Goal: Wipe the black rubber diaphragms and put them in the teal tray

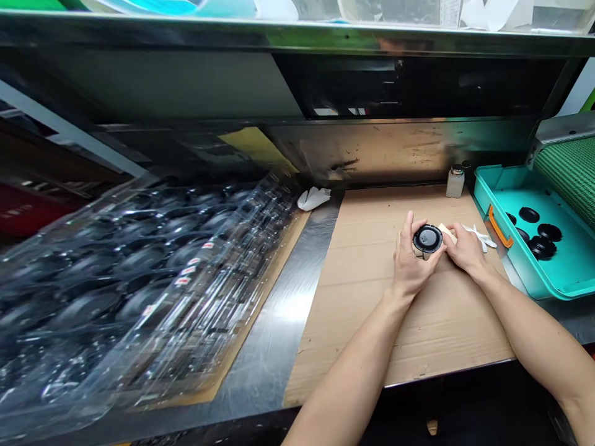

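A round black part (428,238), shaped like a small speaker with a raised rim and a domed centre, is held by its edge in my left hand (411,260). The thumb and fingers grip it from the sides, its face turned up toward me. My right hand (465,249) is closed at the part's right edge, pinching a small cream-coloured piece (447,233) that looks like cloth or sponge. Its fingertips touch or nearly touch the rim. Both hands are above a sheet of brown cardboard (357,297). Behind my right hand lies a white glove or cloth (481,238).
At right, a turquoise bin (515,272) with an orange handle holds several black round parts (549,233); a green conveyor belt (569,173) adjoins it. A small bottle (455,182) stands at the back. Stacked clear trays (186,279) of black parts fill the left. A metal shelf (297,38) crosses above.
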Demonstrator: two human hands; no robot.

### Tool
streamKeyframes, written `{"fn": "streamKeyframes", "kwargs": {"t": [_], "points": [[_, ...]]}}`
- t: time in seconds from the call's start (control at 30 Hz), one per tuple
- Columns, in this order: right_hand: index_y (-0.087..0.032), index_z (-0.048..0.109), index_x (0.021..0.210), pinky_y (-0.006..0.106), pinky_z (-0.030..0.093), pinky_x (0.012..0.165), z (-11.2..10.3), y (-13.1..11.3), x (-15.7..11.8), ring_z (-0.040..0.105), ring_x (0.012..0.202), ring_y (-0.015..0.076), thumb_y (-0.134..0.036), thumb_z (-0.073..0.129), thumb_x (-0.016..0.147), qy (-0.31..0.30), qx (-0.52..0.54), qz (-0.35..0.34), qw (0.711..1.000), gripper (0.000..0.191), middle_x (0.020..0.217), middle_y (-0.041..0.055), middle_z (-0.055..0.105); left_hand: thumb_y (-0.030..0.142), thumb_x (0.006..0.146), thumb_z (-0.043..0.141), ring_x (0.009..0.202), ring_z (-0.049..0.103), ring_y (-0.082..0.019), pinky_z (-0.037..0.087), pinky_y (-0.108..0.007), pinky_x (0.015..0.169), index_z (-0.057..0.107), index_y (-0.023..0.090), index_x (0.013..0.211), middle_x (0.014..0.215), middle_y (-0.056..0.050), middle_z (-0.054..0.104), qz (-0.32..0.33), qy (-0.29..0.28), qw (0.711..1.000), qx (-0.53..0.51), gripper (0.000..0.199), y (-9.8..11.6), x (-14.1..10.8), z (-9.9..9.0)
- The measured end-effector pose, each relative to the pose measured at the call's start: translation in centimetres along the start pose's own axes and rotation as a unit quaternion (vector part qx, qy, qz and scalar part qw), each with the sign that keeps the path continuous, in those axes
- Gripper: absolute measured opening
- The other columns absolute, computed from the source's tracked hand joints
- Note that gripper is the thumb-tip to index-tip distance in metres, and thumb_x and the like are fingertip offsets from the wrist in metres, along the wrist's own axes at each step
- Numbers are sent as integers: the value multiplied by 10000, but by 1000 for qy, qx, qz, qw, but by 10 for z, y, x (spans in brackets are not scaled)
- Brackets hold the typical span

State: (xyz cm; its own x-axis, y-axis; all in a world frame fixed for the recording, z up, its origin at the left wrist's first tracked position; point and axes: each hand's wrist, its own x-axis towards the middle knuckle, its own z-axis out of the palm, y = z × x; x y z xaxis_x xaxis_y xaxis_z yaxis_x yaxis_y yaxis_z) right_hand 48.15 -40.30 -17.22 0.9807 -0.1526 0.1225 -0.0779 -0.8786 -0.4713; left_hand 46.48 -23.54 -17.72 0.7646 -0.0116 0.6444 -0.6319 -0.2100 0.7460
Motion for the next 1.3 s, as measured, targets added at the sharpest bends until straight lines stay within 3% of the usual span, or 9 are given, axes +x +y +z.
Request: {"fn": "streamKeyframes", "kwargs": {"t": [0.1, 0.17, 0.27, 0.33, 0.47, 0.53, 0.73, 0.93, 1.3], "points": [[-235, 651, 1268, 291, 429, 867, -1, -2, -2, 641, 1038, 229, -462, 496, 1014, 2, -8, -7, 1000, 374, 1117, 61, 703, 380, 805, 836, 1278, 576, -259, 430, -380, 1128, 473, 256, 1494, 1377, -115, 612, -79, -3, 995, -69, 789, 3, 2, 2], [-238, 702, 1207, 291, 422, 883, -2, -5, -4, 622, 1021, 211, -475, 486, 1020, -14, -23, -43, 999, 370, 1111, 66, 696, 440, 888, 742, 1163, 638, -244, 499, -349, 1008, 560, 230, 1406, 1322, -120, 632, -204, 4, 962, -180, 588, 2, 7, 3], [-241, 770, 1013, 320, 399, 951, -9, -9, -8, 568, 1071, 211, -500, 463, 1031, -17, -77, -105, 991, 402, 1139, 64, 672, 465, 1047, 439, 860, 694, -202, 515, -282, 682, 522, 189, 1403, 1130, -136, 682, -412, 15, 828, -380, 458, -4, 19, -3], [-230, 763, 1035, 376, 369, 1015, -17, -8, -10, 509, 1183, 256, -449, 452, 1036, 39, -135, -94, 986, 381, 1245, 77, 633, 425, 1074, 317, 759, 678, -195, 469, -256, 583, 491, 183, 1407, 1055, -147, 694, -481, 20, 746, -461, 447, -8, 27, -10], [-137, 688, 1167, 410, 400, 966, -34, 4, -5, 518, 1186, 323, -288, 460, 1011, 32, -211, 10, 977, 315, 1252, 167, 604, 384, 1068, 287, 777, 681, -205, 492, -267, 596, 539, 180, 1326, 1093, -174, 697, -510, 38, 685, -520, 414, -13, 33, -21], [-113, 656, 1183, 357, 426, 913, -37, 7, -1, 580, 1086, 279, -273, 454, 1017, -5, -165, 15, 986, 306, 1164, 164, 634, 379, 1063, 312, 819, 694, -214, 510, -277, 626, 569, 167, 1259, 1123, -178, 698, -509, 40, 681, -525, 386, -15, 32, -20], [-178, 669, 1186, 236, 450, 883, -16, -25, -15, 606, 1019, 167, -409, 540, 1014, 59, 69, -91, 992, 315, 1129, 80, 645, 352, 1058, 381, 1029, 693, -227, 570, -340, 827, 634, 150, 1146, 1172, -145, 704, -480, 12, 706, -521, 336, -12, 19, 4], [-230, 692, 1150, 220, 432, 807, 3, -53, -40, 582, 972, 152, -354, 410, 1060, -34, -23, -175, 984, 321, 1144, 63, 608, 352, 1068, 362, 1143, 672, -240, 545, -406, 1016, 654, 142, 1158, 1189, -145, 706, -490, 1, 696, -525, 371, -3, 15, 8], [-184, 549, 1219, 271, 437, 741, 3, -57, -36, 607, 949, 198, -352, 331, 1064, -49, -116, -85, 988, 315, 1226, 102, 592, 322, 1064, 390, 1112, 684, -223, 550, -372, 1023, 691, 129, 1040, 1103, -129, 728, -488, 11, 714, -502, 359, -11, 11, 12]]}}
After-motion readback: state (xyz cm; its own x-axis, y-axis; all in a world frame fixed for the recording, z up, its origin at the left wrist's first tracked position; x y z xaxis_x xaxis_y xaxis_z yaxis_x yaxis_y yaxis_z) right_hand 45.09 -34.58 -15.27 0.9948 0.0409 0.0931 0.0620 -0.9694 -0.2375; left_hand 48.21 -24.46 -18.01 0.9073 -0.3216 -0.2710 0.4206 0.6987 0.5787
